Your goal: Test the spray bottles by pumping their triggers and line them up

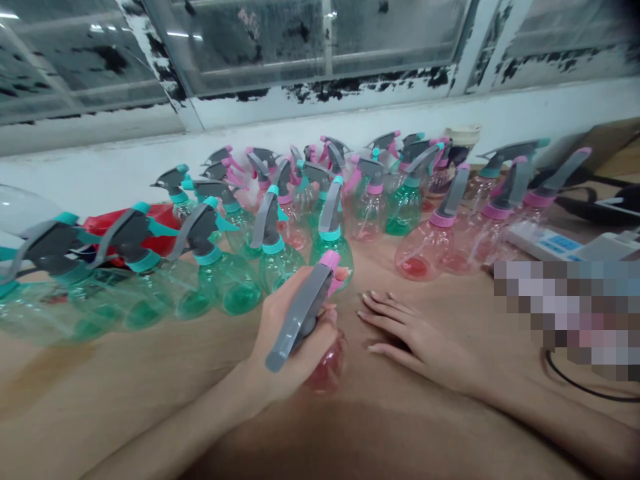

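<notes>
My left hand point(290, 333) is wrapped round the neck of a pink spray bottle point(327, 367) with a grey and pink trigger head. The bottle is on or just above the tabletop, its grey head tilted toward me and its pink nozzle pointing away. To the right, my right hand point(410, 333) lies flat on the table with its fingers stretched out, holding nothing. Just beyond my left hand stand a green spray bottle point(333, 247) and another green spray bottle point(277, 263). A pink spray bottle point(425, 250) stands beyond my right hand.
Several green bottles point(230, 287) line the left side of the wooden table point(165, 393). More bottles crowd the back near the white wall point(125, 143). A red bag point(165, 220) lies behind the left row. At right are a white device point(560, 243) and a black cable point(580, 390).
</notes>
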The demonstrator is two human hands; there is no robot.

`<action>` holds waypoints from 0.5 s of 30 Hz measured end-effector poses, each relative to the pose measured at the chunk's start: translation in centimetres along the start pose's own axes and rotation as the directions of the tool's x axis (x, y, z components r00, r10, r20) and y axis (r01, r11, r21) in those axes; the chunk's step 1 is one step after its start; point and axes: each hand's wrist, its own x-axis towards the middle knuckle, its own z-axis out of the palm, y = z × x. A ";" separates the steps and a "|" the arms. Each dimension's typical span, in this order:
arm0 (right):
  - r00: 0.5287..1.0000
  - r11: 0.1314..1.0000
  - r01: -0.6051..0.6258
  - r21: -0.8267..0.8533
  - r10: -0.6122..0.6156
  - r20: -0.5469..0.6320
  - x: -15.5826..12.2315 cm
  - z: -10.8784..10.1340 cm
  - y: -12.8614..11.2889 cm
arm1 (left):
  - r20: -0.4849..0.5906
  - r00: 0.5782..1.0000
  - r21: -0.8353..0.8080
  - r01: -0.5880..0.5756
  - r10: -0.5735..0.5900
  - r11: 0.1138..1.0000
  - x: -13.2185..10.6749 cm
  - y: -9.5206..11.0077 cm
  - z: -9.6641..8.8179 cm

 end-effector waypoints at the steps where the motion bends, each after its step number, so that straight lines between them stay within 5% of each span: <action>1: 1.000 1.000 0.000 -0.002 0.000 -0.001 0.0 0.0 0.0 | 0.004 1.000 0.005 -0.009 0.009 1.000 0.0 0.0 0.0; 15: 1.000 1.000 -0.014 -0.006 0.014 0.008 -0.1 0.3 0.2 | 0.070 0.997 0.020 -0.040 0.038 0.999 0.0 0.0 -0.5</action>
